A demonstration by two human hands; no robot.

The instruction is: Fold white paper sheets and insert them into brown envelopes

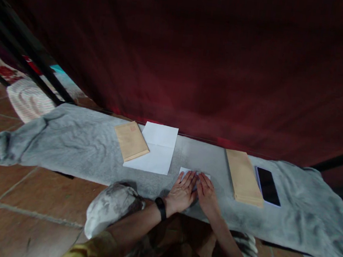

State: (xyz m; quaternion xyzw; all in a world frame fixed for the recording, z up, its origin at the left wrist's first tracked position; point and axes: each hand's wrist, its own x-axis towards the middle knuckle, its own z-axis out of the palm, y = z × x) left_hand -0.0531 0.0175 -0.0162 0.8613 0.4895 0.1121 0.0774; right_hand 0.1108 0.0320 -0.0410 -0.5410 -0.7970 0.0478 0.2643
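My left hand (183,191), with a black band (160,209) on its wrist, lies flat with fingers stretched forward on a small piece of white paper (183,170). Beside it, my right hand (207,195) presses on the same paper, its fingers out straight and near the left fingertips. Most of that paper is hidden under both hands. Left of them lies a larger white sheet (157,158) with a crease across it. A brown envelope (131,141) overlaps the sheet's left side. On the right rests a stack of brown envelopes (243,177).
A phone (267,186) with a dark screen lies right of the envelope stack. Grey cloth (79,142) covers the long, low surface, wrinkled at both ends. Behind hangs a dark red curtain (201,86). Dark metal bars (33,55) stand at the left, above a tiled floor (47,196).
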